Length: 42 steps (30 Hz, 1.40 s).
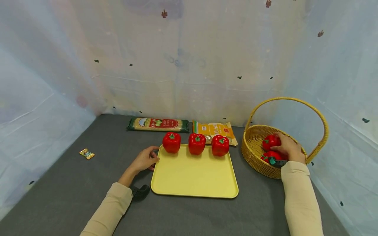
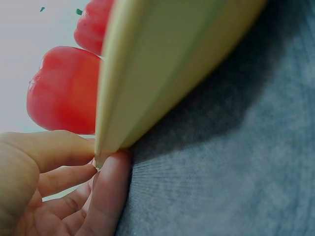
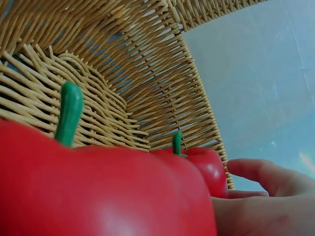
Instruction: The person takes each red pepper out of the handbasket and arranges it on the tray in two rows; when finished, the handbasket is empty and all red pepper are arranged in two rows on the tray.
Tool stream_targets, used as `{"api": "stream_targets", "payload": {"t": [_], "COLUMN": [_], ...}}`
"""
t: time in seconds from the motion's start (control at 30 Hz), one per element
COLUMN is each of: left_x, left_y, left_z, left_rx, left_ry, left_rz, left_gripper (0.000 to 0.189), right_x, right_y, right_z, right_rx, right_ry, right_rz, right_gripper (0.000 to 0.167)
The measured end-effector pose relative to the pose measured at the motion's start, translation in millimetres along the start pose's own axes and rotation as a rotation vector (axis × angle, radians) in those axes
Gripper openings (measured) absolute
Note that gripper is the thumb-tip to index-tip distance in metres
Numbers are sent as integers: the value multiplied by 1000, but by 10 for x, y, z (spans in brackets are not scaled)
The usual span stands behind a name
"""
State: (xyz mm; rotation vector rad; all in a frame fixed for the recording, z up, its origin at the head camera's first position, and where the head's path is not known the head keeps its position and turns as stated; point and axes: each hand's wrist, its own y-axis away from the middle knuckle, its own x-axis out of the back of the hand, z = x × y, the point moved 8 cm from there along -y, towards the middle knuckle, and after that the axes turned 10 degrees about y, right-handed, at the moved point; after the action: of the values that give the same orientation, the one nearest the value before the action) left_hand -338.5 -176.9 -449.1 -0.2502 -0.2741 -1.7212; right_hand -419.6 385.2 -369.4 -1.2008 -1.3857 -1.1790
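A yellow tray lies on the dark table, with three red bell peppers in a row along its far edge. At the tray's left side, my left hand pinches the rim between thumb and fingers; the left wrist view shows the fingertips at the rim corner. My right hand reaches into a wicker basket and holds a red bell pepper between thumb and fingers. Another red pepper sits nearer in the basket, large in the right wrist view.
Behind the tray lie a green spaghetti packet and a yellow-orange food bag. A small wrapped snack rests at the far left. The basket's tall arched handle rises over the right hand. Pale sheeting hangs behind the table.
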Motion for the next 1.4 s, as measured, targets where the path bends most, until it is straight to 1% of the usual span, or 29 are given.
{"api": "stream_targets", "payload": {"t": [0.17,0.23,0.3,0.43,0.5,0.57,0.67,0.73,0.83,0.9,0.97,1.07,1.13,1.3,1.4], "left_x": [-2,-3,-7,-17,-19,-19,-18,-19,-19,-16,-12,-8,-7,-3,-3], "left_y": [1,0,-4,-13,-13,-11,-7,-7,-10,-13,-16,-20,-24,-28,-18], "left_z": [-5,-12,-19,-29,-23,-14,0,5,3,-2,-5,-9,-13,-27,-26], "left_rx": [5,4,2,0,-3,-5,-7,-8,-8,-7,-8,-7,-6,0,-1], "left_ry": [-1,-2,1,9,11,10,7,5,3,5,5,7,5,0,-4], "left_rz": [4,4,1,-4,-5,-4,-4,-7,-10,-11,-11,-11,-12,-13,-15], "left_gripper": [50,50,50,50,51,50,50,50,50,50,50,51,51,51,51], "right_x": [32,69,134,298,373,427,482,508,535,546,553,553,585,673,670], "right_y": [0,6,22,69,100,135,191,230,273,295,313,368,463,743,825], "right_z": [-1,-21,-66,-205,-279,-334,-413,-470,-594,-707,-848,-1086,-1296,-1839,-2087], "right_rx": [6,7,22,89,120,113,90,81,99,125,175,256,312,421,483], "right_ry": [-4,-18,-49,-193,-285,-367,-461,-496,-542,-565,-594,-607,-605,-602,-616], "right_rz": [39,77,135,270,312,328,334,339,355,368,382,390,390,384,376], "right_gripper": [84,85,86,84,84,84,84,84,81,78,77,77,75,70,70]}}
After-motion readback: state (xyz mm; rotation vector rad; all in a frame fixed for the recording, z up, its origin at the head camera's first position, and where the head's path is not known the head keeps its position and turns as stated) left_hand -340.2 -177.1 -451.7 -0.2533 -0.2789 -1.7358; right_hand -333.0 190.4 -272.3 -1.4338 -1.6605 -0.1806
